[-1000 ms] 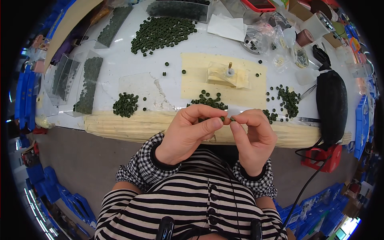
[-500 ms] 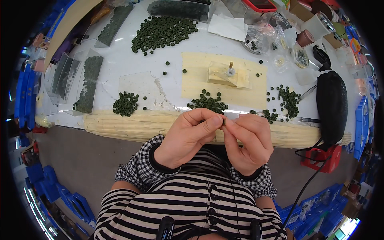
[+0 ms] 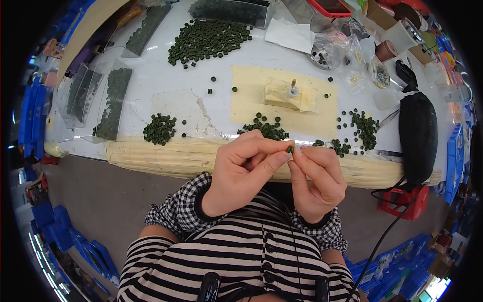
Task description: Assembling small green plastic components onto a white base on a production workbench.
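Note:
A small dark green round piece [image 3: 290, 149] is pinched between the thumb and forefinger of my left hand [image 3: 245, 168]. From the other side, the closed fingertips of my right hand [image 3: 321, 173] meet the same piece; whether they also hold something tiny is hidden. Both hands are raised over the table's padded front edge. Just beyond them lies a pile of similar green pieces [image 3: 262, 128], partly covered by my left hand. To the right is a scattered group of such pieces [image 3: 365, 130], and a smaller heap [image 3: 160, 129] sits to the left.
A tape-covered block [image 3: 282, 94] with an upright pin stands on a yellow sheet [image 3: 246, 75]. Farther back are a large heap of green pieces [image 3: 209, 43] and a white paper [image 3: 289, 35]. Clear bins [image 3: 113, 103] stand left; a black pouch [image 3: 417, 131] lies right.
My left hand has shifted slightly right and turned, so the green piece shows more between the fingertips. My right hand has moved a little right and stays pinched.

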Motion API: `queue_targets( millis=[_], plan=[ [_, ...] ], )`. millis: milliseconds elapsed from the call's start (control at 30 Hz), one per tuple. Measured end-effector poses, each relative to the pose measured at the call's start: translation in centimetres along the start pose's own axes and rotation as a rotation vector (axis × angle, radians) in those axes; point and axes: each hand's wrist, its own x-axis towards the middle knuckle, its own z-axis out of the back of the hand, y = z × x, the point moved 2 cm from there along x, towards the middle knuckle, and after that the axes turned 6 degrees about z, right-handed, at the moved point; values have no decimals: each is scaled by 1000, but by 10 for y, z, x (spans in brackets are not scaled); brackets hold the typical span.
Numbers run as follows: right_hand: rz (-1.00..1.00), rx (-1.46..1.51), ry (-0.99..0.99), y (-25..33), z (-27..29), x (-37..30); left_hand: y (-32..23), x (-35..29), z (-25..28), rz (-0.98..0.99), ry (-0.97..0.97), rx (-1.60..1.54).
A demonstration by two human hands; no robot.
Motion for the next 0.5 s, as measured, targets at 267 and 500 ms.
queue_targets(
  millis=[267,500],
  plan=[
    [138,-30,151,0,6,3,-2,5,17,342,192,-125],
    [-192,379,152,-11,6,-6,-12,3,10,-363,25,493]
  ],
)
